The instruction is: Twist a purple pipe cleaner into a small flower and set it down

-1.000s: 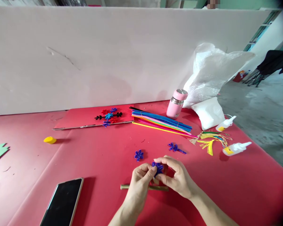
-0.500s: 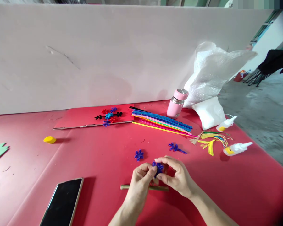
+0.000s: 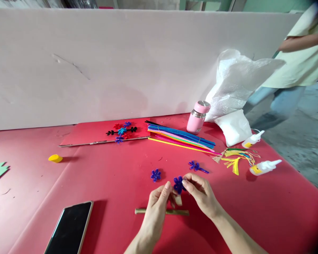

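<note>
My right hand (image 3: 200, 192) pinches a dark blue pipe-cleaner flower (image 3: 178, 185) at its right edge. Close to the flower's left side, my left hand (image 3: 159, 204) is closed, thumb up and fingers curled. A small beige piece (image 3: 178, 200) juts from the left fingers, below the flower; its kind is unclear. Behind the left wrist, a thin brownish-green stick (image 3: 177, 212) lies on the table, partly covered. Another blue flower (image 3: 155, 175) rests just beyond my hands, and a blue flower with a stem (image 3: 197, 166) lies farther right.
Bundled pipe cleaners (image 3: 182, 135) lie behind, near a pink flask (image 3: 197, 118) and a red board (image 3: 95, 132) with a finished flower piece (image 3: 122, 131). Glue bottles (image 3: 265, 167) and tassels (image 3: 235, 162) are right; a phone (image 3: 69, 229) left. A person (image 3: 296, 67) stands beyond the table.
The blue flower has turned and shifted slightly up, my left thumb coming off its front. My right fingers have closed on its edge. A person has come into view at the right.
</note>
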A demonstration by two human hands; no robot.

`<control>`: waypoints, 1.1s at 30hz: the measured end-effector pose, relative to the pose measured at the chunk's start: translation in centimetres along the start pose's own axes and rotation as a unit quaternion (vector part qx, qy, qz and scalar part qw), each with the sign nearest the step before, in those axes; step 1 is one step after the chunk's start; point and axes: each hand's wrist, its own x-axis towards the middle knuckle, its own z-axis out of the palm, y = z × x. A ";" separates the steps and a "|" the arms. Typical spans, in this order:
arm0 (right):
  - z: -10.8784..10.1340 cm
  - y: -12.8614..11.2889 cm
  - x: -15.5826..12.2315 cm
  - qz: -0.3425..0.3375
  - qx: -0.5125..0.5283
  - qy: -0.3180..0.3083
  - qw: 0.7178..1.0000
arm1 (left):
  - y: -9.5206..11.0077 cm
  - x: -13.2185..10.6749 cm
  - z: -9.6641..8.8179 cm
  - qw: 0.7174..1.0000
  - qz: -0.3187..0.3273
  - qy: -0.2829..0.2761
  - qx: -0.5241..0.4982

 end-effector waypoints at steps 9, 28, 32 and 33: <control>-0.1 0.1 -0.1 0.007 0.018 -0.037 0.999 | -0.6 0.1 -0.2 0.998 -0.019 -0.055 -0.020; -0.1 0.0 -0.1 0.014 0.014 -0.010 1.000 | -0.4 0.1 -0.4 0.999 0.021 -0.013 0.024; -0.3 -0.3 -0.4 -0.008 -0.025 -0.062 0.998 | 0.4 0.2 -0.4 0.994 0.058 -0.032 0.086; -0.3 -0.4 -0.4 -0.016 -0.040 -0.065 0.997 | 0.5 0.2 -0.4 0.993 0.058 -0.036 0.092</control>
